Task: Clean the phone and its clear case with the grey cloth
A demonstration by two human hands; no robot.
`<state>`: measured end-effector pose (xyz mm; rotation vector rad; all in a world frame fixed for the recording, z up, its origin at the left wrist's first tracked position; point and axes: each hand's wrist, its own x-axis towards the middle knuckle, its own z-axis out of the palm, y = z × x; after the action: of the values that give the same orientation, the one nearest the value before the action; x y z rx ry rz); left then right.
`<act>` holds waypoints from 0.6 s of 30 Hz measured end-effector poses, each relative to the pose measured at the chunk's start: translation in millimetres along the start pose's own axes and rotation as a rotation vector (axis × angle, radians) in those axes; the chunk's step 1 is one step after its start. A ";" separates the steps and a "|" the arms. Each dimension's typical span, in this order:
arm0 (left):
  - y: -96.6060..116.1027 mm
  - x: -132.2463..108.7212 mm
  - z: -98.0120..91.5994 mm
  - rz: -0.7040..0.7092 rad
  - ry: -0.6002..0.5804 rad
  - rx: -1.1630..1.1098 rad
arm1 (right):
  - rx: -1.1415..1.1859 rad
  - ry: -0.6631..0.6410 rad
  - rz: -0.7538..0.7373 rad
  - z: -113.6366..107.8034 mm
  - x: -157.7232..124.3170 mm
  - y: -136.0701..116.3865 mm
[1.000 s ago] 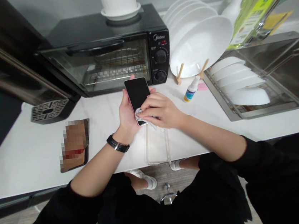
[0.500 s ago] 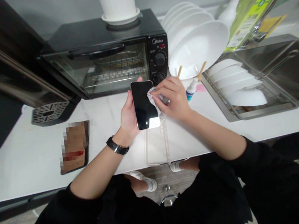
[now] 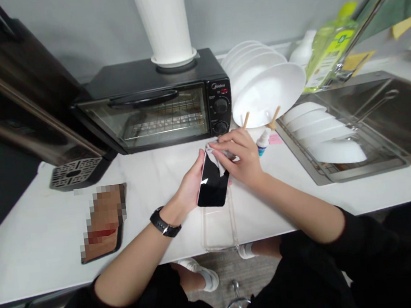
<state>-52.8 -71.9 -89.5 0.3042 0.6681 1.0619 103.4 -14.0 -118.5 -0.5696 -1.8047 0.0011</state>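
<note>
A black-screened smartphone [image 3: 212, 189] is gripped along its left side by my left hand [image 3: 190, 185], tilted with its top toward the right. My right hand [image 3: 241, 157] pinches a pale cloth [image 3: 215, 157] and presses it against the upper end of the screen. Beneath the phone, a clear phone case [image 3: 217, 229] lies on the counter near its front edge. Just past my right hand stands a small white spray bottle [image 3: 263, 140] with a blue label, partly hidden by the hand. Both hands are closed.
A black toaster oven [image 3: 155, 105] stands behind my hands, with white plates [image 3: 269, 92] racked to its right. Farther right is a sink [image 3: 390, 118] with bowls [image 3: 337, 151] in a wire basket. At left, a dark tablet-like object [image 3: 104, 225], partly pixelated, lies on the white counter [image 3: 148, 175].
The phone has turned from nearly upright to slanted, its top leaning right. The cloth has moved from the right edge to the phone's upper end. My view has tipped upward.
</note>
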 end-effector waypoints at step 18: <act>18.5 -3.5 -2.3 0.386 -0.032 -0.060 | 0.181 -0.297 -0.243 2.9 0.1 -14.2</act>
<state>-68.3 -66.5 -80.1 0.4074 0.5592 1.4389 95.3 -25.6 -115.3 -0.2266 -2.1276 0.0864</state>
